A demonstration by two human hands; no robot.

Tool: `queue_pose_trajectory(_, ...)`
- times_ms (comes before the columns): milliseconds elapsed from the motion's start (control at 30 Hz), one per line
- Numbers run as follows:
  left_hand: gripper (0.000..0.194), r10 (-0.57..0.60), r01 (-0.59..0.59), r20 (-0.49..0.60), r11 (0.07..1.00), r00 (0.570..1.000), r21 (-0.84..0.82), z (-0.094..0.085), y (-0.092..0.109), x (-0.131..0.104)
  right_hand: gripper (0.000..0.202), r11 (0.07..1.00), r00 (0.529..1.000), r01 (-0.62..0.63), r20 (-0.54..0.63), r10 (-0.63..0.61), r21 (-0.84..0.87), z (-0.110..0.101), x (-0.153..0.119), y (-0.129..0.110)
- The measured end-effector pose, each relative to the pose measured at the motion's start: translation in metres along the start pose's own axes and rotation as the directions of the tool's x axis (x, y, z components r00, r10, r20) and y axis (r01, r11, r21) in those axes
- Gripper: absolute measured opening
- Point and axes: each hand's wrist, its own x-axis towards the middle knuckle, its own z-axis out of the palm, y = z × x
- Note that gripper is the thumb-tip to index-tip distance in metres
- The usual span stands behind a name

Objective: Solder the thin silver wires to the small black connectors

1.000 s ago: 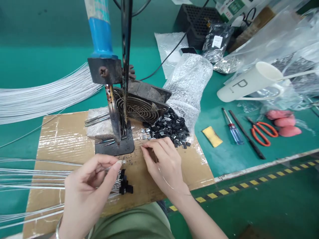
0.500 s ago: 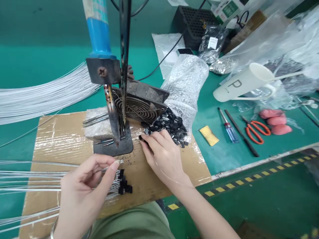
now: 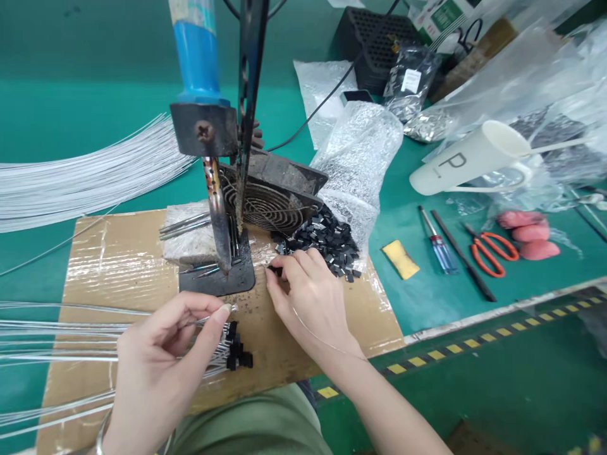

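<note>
My left hand (image 3: 173, 360) pinches the bare end of a thin grey wire (image 3: 232, 308) between thumb and forefinger. Below its fingertips lies a bundle of wires with black connectors (image 3: 234, 351) on their ends. My right hand (image 3: 310, 297) is closed on a small black connector (image 3: 275, 270), beside a heap of loose black connectors (image 3: 327, 237). Across the back of that hand runs a fine thread-like strand (image 3: 308, 328). Between and beyond the hands, a soldering iron (image 3: 219, 221) with a blue handle hangs tip down over a dark metal plate (image 3: 241, 278).
Behind the iron leans a dusty fan (image 3: 270, 202). A fan of white wires (image 3: 85, 180) lies at left. On the right are a yellow sponge (image 3: 401, 259), a screwdriver (image 3: 439, 243), orange-handled pliers (image 3: 493, 253) and a white mug (image 3: 469, 158). Cardboard (image 3: 118, 253) covers the bench front.
The black connector in my right fingers has turned slightly and sits closer in to the fingertips. My left hand has hardly moved. The whole view has shifted slightly.
</note>
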Motion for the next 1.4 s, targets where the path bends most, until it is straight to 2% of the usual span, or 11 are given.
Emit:
queue_pose_trajectory(133, 0.011, -0.019, 0.019, -0.028, 1.000, 0.999, -0.003, 0.001, -0.001, -0.001, 0.016, 0.995, 0.999, 0.006, -0.053, -0.001, 0.095, -0.001, -0.006, 0.001)
queue_pose_trajectory(200, 0.010, 0.010, -0.010, 0.010, 1.000, 1.000, 0.006, 0.000, -0.003, 0.000, 0.015, 0.976, 0.996, -0.048, -0.057, 0.061, 0.214, -0.004, -0.009, 0.000)
queue_pose_trajectory(267, 0.010, 0.025, -0.025, 0.031, 1.000, 0.999, 0.015, -0.002, -0.006, 0.001, 0.014, 0.911, 0.984, -0.151, -0.028, 0.175, 0.384, -0.010, -0.011, -0.003)
queue_pose_trajectory(333, 0.010, 0.023, -0.024, 0.030, 0.999, 0.999, 0.023, -0.004, -0.007, 0.001, 0.013, 0.764, 0.948, -0.293, 0.073, 0.309, 0.575, -0.017, -0.013, -0.008)
queue_pose_trajectory(433, 0.010, 0.016, -0.016, 0.026, 1.000, 1.000, 0.020, -0.004, -0.006, 0.002, 0.012, 0.430, 0.859, -0.472, 0.291, 0.421, 0.769, -0.024, -0.016, -0.019)
queue_pose_trajectory(533, 0.006, 0.009, -0.007, 0.065, 0.999, 0.998, -0.034, -0.004, 0.000, 0.003, 0.011, 0.174, 0.818, -0.483, 0.371, 0.439, 0.858, -0.026, -0.016, -0.032)
queue_pose_trajectory(633, 0.005, 0.001, 0.016, 0.135, 0.992, 0.991, -0.125, -0.004, 0.007, 0.005, 0.010, 0.048, 0.805, -0.485, 0.424, 0.415, 0.873, -0.024, -0.016, -0.041)
queue_pose_trajectory(700, 0.006, -0.027, 0.052, 0.148, 0.984, 0.989, -0.168, -0.004, 0.011, 0.006, 0.011, 0.038, 0.805, -0.500, 0.449, 0.387, 0.865, -0.023, -0.017, -0.045)
queue_pose_trajectory(933, 0.006, -0.026, 0.059, 0.165, 0.977, 0.986, -0.204, -0.004, 0.014, 0.007, 0.009, 0.196, 0.854, -0.466, 0.380, 0.356, 0.863, -0.022, -0.021, -0.047)
queue_pose_trajectory(1233, 0.009, -0.004, 0.034, 0.148, 0.980, 0.989, -0.197, -0.002, 0.017, 0.008, 0.006, 0.214, 0.862, -0.441, 0.345, 0.372, 0.871, -0.019, -0.023, -0.049)
queue_pose_trajectory(1400, 0.011, -0.038, 0.066, 0.172, 0.985, 0.984, -0.158, -0.003, 0.015, 0.007, 0.007, 0.247, 0.883, -0.402, 0.302, 0.361, 0.881, -0.019, -0.023, -0.048)
